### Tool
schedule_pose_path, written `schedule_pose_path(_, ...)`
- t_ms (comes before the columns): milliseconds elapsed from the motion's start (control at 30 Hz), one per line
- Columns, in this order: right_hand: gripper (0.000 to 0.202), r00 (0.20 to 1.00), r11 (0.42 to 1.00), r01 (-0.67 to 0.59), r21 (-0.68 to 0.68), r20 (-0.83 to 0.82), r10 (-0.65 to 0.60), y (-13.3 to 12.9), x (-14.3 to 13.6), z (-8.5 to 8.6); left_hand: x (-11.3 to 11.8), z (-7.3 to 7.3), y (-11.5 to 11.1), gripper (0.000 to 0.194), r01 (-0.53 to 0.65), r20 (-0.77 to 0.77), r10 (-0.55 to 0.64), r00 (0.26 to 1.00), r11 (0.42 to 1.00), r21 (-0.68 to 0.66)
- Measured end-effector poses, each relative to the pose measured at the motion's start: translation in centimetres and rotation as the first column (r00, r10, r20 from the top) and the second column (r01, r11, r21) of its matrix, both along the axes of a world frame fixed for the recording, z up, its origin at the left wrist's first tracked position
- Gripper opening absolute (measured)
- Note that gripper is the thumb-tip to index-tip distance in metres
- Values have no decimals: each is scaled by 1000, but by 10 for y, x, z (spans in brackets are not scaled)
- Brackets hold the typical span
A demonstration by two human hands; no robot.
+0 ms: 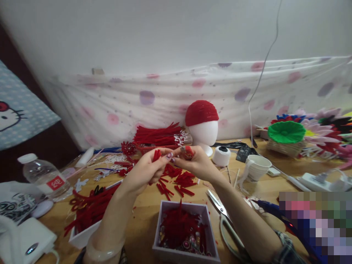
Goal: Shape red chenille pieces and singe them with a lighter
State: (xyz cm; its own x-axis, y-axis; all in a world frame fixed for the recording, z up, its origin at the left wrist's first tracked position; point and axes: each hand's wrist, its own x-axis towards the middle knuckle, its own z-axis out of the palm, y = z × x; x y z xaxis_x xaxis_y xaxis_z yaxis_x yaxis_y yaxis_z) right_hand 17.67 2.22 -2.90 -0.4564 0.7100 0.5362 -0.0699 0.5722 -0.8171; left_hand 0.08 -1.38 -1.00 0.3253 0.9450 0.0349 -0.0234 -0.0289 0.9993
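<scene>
Along the wall in front of you hangs a spotted cloth, and below it spreads your wooden table. At the table's back stands a white foam head wearing a red cap, with a bundle of red fuzzy stems just beside it. An open box of red stems sits near your left forearm. Scissors lie by your right forearm, blades pointing away from you. Nearest you, a smaller open box holds red pieces and beads.

Your hands meet at the fingertips above the table. Your left hand is half curled, thumb and forefinger pinched, with short red fuzzy strips held inside. Your right hand has its fingers bent in; you cannot tell whether it grips anything. An orange-red patch shows at its fingers, whether held or wrapped is unclear. Short cut red pieces lie on the table beneath your hands.
</scene>
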Motion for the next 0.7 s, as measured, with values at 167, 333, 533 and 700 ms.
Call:
schedule_pose_path(167, 11, 1000, 999, -18, 35, -23, 18, 0, -4, 0, 1, 1, -2, 41, 0, -20, 0, 1000, 1000, -15)
schedule_pose_path(333, 10, 994, 993, -110, 41, -24, 111, 0, -5, -2, 3, -1, 0, 34, 0, -25, -2, 1000, 998, -67)
schedule_pose_path(533, 9, 998, 998, -49, 31, -40, 50, -2, -6, -2, 3, -2, 2, 31, -7, 5, 8, 1000, 999, -51)
schedule_pose_path(700, 17, 984, 987, 122, -101, -119, -134, 1, -4, 1, 1, 0, 4, 28, -146, 115, 142, 983, 989, 27)
